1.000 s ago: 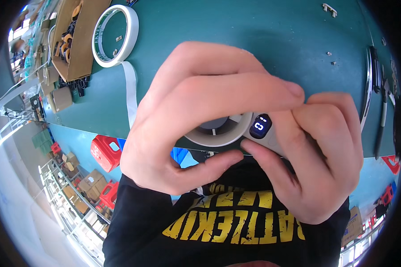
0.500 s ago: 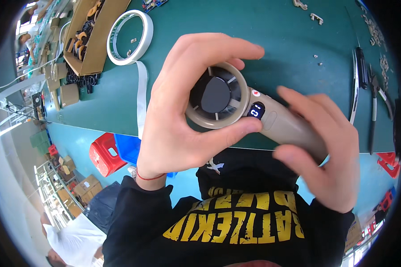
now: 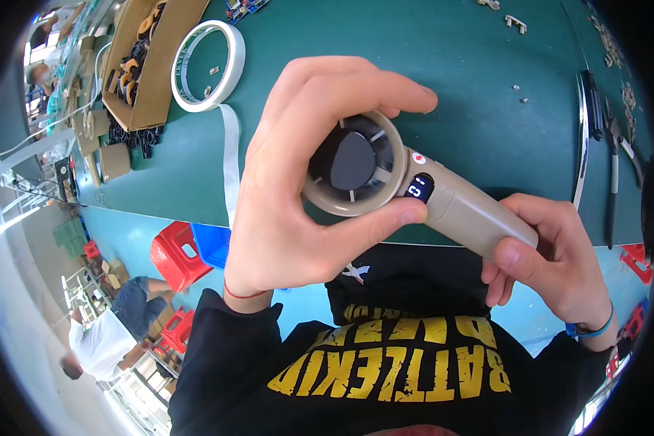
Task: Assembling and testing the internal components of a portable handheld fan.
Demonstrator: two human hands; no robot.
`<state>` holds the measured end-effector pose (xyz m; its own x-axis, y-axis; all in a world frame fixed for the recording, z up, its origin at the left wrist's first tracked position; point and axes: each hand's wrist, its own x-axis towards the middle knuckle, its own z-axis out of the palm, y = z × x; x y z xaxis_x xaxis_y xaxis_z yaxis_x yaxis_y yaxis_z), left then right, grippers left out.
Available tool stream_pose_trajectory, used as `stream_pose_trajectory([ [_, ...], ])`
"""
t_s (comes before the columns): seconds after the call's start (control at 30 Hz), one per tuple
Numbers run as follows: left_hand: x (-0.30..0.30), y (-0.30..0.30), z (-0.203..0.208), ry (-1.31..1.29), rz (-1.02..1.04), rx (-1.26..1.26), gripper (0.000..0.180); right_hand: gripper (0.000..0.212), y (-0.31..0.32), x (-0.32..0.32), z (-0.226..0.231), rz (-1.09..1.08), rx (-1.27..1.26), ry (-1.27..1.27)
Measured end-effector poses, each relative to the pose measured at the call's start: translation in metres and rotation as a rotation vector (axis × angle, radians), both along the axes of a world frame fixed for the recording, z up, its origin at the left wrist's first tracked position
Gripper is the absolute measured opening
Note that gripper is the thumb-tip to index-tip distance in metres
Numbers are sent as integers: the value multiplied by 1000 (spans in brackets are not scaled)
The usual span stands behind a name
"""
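We note a dark green surface [image 3: 450, 43] filling the upper view, its near edge bowed by the lens. Below, we see a light blue floor [image 3: 116, 229]. Left of centre, a red stool [image 3: 174, 261] stands near a blue plastic item [image 3: 211, 247], partly hidden; we cannot tell its kind. More red seating [image 3: 636, 263] shows at far right. Lower left, we make out pale metal racking [image 3: 71, 289]. Along the left rim, we log a whitish expanse [image 3: 22, 291], wall or ceiling unclear, and a bright light strip [image 3: 7, 226].
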<state>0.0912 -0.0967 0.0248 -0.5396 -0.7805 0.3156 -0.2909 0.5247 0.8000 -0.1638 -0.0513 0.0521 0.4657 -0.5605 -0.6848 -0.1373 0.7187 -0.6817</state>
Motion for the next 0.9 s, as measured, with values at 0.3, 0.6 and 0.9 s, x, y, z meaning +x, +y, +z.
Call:
stream_pose_trajectory([
  [0.3,-2,-1,0,6,-9,-8,59,46,-4,-3,1,56,-44,-7],
  [0.6,-6,9,12,-91,96,123,59,58,7,32,1,397,-1390,821],
  [0.9,-13,11,15,-124,126,79,56,53,14,9,0,9,-1269,554],
])
